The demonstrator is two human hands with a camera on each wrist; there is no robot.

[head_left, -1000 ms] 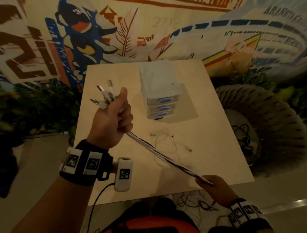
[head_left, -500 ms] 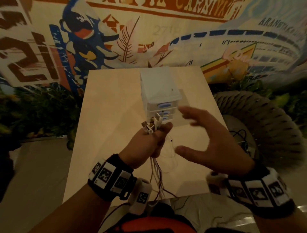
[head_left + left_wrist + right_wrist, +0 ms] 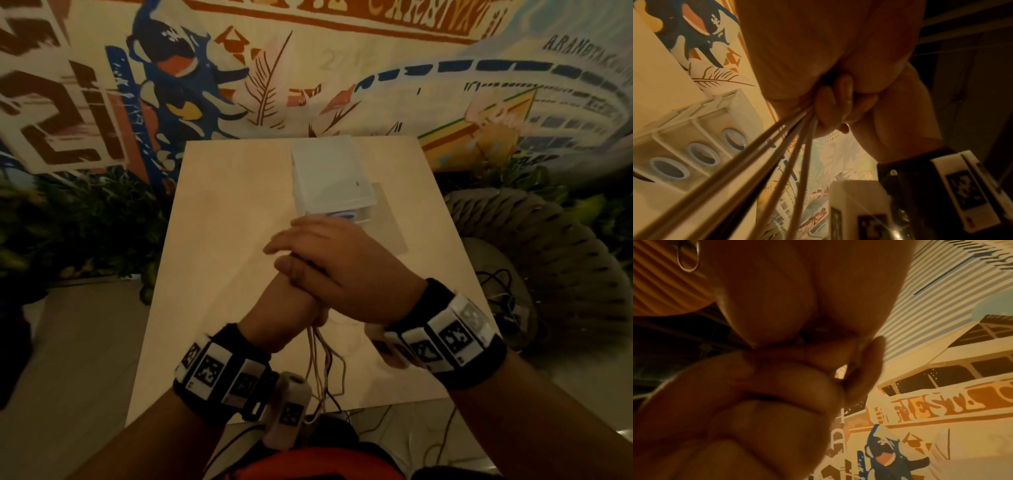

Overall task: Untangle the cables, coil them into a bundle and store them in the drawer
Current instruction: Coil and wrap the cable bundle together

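My left hand (image 3: 291,305) is a fist gripping a bunch of thin cables (image 3: 320,356) over the near middle of the wooden table (image 3: 222,222). The strands hang from under the fist past the table's front edge. In the left wrist view the cables (image 3: 777,154) run taut from the curled fingers (image 3: 840,104). My right hand (image 3: 329,263) lies over the top of the left fist, fingers and thumb wrapped round the cable ends, which are hidden. The white three-drawer unit (image 3: 325,171) stands just beyond the hands, its drawers (image 3: 701,152) closed.
A woven wicker seat (image 3: 548,257) with dark cords (image 3: 496,284) stands right of the table. Green plants (image 3: 85,222) fill the left side, and a painted wall rises behind. Loose cords (image 3: 428,445) trail on the floor by the front edge.
The left hand came down and toward the middle with the cable ends. The right hand let go of the far end, rose open, then closed over the top of the left fist.
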